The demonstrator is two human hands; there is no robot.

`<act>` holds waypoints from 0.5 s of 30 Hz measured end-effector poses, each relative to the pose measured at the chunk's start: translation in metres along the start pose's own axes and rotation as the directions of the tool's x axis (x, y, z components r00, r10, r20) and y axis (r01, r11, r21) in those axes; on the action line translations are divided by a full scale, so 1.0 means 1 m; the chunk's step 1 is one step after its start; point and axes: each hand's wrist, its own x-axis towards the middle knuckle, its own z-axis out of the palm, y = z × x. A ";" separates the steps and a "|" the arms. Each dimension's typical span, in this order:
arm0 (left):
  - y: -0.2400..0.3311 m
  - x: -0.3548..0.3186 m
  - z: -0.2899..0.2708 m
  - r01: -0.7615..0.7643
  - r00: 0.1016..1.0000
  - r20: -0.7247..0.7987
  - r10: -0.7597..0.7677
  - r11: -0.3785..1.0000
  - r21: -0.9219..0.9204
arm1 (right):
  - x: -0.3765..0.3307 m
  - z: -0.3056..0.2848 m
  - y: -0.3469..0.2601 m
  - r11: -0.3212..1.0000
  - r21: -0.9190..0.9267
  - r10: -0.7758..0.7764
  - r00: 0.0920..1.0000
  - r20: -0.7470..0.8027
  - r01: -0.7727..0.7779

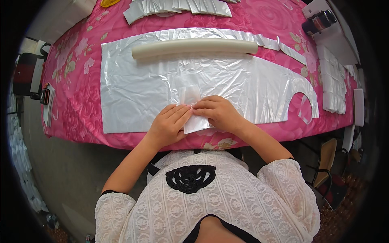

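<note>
My left hand [169, 124] and my right hand [221, 114] meet near the table's front edge. Their fingertips are pressed together on a small folded white plastic packet [197, 124]. A thin see-through sleeve [190, 95] extends beyond my fingers, apparently joined to the packet; my fingers hide where they meet. Beneath both hands a shiny white plastic apron [135, 93] is spread flat, its neck loop [312, 99] at the right. Across the apron's far part lies a long off-white tube [194, 47], touched by neither hand.
The table has a pink floral cloth [77, 107]. Folded white plastic packets [178, 7] lie at the far edge, with another stack [333, 83] at the right. A dark cylindrical container [319, 22] is at the far right. A chair [326, 162] stands right of me.
</note>
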 end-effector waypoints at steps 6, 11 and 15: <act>0.004 0.006 -0.001 0.312 0.949 0.011 -0.314 0.937 -0.160 | 0.008 -0.009 0.007 0.946 0.145 0.294 0.956 -0.005 -0.290; -0.005 0.021 0.009 0.615 0.750 0.020 -0.661 0.686 -0.389 | 0.036 -0.015 0.005 0.652 0.245 0.702 0.693 0.164 -0.718; -0.012 0.038 0.001 0.719 0.636 0.087 -0.767 0.547 -0.428 | 0.060 -0.029 0.012 0.471 0.223 0.768 0.521 0.373 -0.854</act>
